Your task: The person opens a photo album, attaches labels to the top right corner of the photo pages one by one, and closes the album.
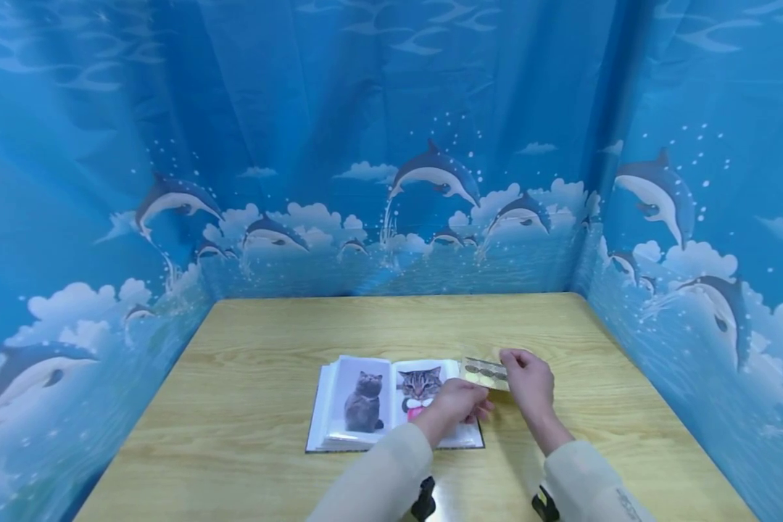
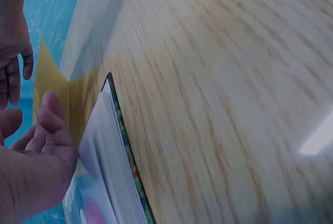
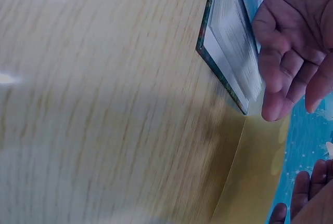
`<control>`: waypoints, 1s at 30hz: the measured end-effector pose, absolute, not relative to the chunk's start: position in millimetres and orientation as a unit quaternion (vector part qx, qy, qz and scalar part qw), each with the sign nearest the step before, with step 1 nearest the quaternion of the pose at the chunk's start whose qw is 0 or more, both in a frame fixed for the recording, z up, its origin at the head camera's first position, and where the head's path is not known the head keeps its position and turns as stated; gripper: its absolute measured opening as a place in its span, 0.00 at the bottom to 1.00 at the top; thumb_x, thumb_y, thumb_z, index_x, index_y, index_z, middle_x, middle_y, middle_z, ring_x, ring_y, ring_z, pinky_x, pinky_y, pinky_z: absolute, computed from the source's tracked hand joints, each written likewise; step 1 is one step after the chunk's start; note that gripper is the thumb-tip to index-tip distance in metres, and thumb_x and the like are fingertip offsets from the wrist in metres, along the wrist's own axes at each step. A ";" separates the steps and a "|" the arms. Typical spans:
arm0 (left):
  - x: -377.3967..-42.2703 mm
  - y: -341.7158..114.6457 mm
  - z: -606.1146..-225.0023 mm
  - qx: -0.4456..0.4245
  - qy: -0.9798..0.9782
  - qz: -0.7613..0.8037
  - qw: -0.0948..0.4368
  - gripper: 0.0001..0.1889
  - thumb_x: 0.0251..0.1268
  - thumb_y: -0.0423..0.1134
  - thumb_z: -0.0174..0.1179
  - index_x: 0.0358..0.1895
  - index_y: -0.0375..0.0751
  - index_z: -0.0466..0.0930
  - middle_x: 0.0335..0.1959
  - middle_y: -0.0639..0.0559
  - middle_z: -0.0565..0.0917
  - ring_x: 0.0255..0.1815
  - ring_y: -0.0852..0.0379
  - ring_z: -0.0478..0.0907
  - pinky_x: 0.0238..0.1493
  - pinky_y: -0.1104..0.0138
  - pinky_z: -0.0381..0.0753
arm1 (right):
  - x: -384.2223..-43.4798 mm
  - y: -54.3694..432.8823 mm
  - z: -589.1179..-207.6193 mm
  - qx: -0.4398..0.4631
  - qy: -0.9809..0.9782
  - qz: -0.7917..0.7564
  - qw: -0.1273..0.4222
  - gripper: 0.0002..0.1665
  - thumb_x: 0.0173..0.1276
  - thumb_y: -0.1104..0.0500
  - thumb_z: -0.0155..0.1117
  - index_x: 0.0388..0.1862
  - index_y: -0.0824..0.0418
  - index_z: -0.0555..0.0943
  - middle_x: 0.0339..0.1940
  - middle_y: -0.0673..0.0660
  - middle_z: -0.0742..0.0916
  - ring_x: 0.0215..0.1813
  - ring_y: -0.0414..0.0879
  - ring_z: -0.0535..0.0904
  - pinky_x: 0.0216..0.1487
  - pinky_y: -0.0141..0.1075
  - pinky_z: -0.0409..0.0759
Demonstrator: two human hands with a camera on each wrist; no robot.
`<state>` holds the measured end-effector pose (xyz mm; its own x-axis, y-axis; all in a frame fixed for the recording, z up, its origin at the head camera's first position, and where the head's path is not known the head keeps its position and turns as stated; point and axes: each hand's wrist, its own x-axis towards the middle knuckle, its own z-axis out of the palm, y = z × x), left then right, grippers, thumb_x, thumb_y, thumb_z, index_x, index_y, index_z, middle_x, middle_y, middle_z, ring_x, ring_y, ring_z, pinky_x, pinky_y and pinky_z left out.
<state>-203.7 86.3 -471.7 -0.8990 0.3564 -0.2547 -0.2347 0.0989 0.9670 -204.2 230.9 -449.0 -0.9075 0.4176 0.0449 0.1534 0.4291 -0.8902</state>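
A photo album (image 1: pixel 360 436) lies open on the table, a grey cat pictured on its left page and a tabby on its right. Just beyond its right edge, a thin yellowish sheet (image 1: pixel 485 370) with a row of dark oval shapes is held up at a tilt. My left hand (image 1: pixel 455 406), over the right page, holds the sheet's lower left part with curled fingers. At the other end, my right hand (image 1: pixel 528 377) grips the sheet near its right edge. The left wrist view shows the sheet (image 2: pixel 52 81) behind the left fingers; the exact finger contact is partly hidden.
The wooden table (image 1: pixel 248 377) carries the album near its middle. Blue curtains (image 1: pixel 339 145) printed with dolphins and clouds stand along its back and sides. In the right wrist view, the album's dark patterned cover (image 3: pixel 221 81) has a corner close to the sheet.
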 end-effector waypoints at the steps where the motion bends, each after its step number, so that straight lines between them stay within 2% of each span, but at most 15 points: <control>1: -204.0 85.3 -472.3 0.044 0.707 0.669 0.225 0.12 0.70 0.34 0.57 0.47 0.27 0.82 0.32 0.43 0.87 0.27 0.56 0.82 0.26 0.74 0.75 | -204.6 230.0 -449.4 -0.171 -0.835 0.506 0.129 0.22 0.76 0.48 0.57 0.54 0.63 0.82 0.52 0.62 0.85 0.46 0.52 0.77 0.44 0.39 0.74; 8: -212.4 74.0 -478.9 0.061 0.714 0.665 0.212 0.13 0.70 0.34 0.58 0.48 0.26 0.82 0.36 0.39 0.87 0.28 0.58 0.82 0.29 0.71 0.82 | -206.2 223.0 -452.2 -0.160 -0.841 0.501 0.126 0.20 0.76 0.50 0.56 0.53 0.63 0.83 0.47 0.61 0.86 0.41 0.49 0.78 0.39 0.36 0.77; 11: -216.9 65.7 -479.1 0.055 0.728 0.656 0.191 0.13 0.69 0.35 0.59 0.48 0.28 0.82 0.36 0.42 0.88 0.31 0.56 0.83 0.32 0.68 0.83 | -207.6 219.7 -454.1 -0.155 -0.843 0.500 0.123 0.19 0.76 0.50 0.57 0.52 0.64 0.83 0.46 0.61 0.86 0.39 0.47 0.78 0.38 0.35 0.77; 15: -221.6 51.0 -478.2 0.046 0.745 0.645 0.165 0.12 0.66 0.35 0.61 0.48 0.31 0.83 0.33 0.48 0.88 0.30 0.56 0.83 0.30 0.68 0.81 | -210.8 215.0 -458.3 -0.146 -0.847 0.495 0.125 0.18 0.75 0.51 0.59 0.50 0.64 0.84 0.44 0.61 0.87 0.39 0.47 0.77 0.37 0.35 0.75; 20: -226.1 30.8 -477.0 0.060 0.776 0.615 0.127 0.12 0.63 0.34 0.64 0.47 0.32 0.84 0.31 0.49 0.86 0.29 0.59 0.80 0.27 0.69 0.80 | -214.6 208.9 -461.5 -0.133 -0.854 0.489 0.122 0.17 0.75 0.52 0.59 0.49 0.64 0.84 0.43 0.62 0.87 0.37 0.47 0.78 0.35 0.35 0.75; 22: -227.3 22.0 -476.2 0.072 0.794 0.592 0.115 0.12 0.63 0.35 0.65 0.48 0.34 0.85 0.33 0.50 0.85 0.32 0.59 0.80 0.31 0.68 0.81 | -216.1 205.6 -461.9 -0.130 -0.855 0.488 0.119 0.18 0.75 0.51 0.59 0.49 0.64 0.84 0.43 0.62 0.87 0.38 0.48 0.78 0.36 0.36 0.75; 25: -228.1 8.5 -475.0 0.100 0.839 0.527 0.091 0.13 0.64 0.38 0.66 0.50 0.37 0.85 0.39 0.53 0.85 0.40 0.58 0.81 0.45 0.62 0.83 | -218.2 200.6 -462.6 -0.127 -0.857 0.487 0.111 0.18 0.74 0.50 0.59 0.49 0.63 0.84 0.43 0.60 0.87 0.41 0.49 0.79 0.39 0.37 0.75; 27: -227.5 -0.2 -473.5 0.117 0.869 0.474 0.076 0.15 0.63 0.40 0.67 0.52 0.39 0.84 0.43 0.51 0.85 0.46 0.54 0.81 0.53 0.57 0.81 | -219.3 197.1 -463.0 -0.123 -0.857 0.489 0.107 0.18 0.74 0.50 0.60 0.49 0.63 0.84 0.42 0.60 0.86 0.41 0.50 0.78 0.39 0.37 0.75; 30: -225.8 -12.9 -471.2 0.151 0.914 0.373 0.042 0.19 0.62 0.43 0.68 0.54 0.39 0.83 0.49 0.46 0.84 0.53 0.48 0.79 0.60 0.51 0.76 | -221.2 191.5 -464.3 -0.117 -0.857 0.491 0.102 0.18 0.74 0.50 0.60 0.48 0.63 0.84 0.41 0.59 0.87 0.41 0.50 0.79 0.39 0.37 0.76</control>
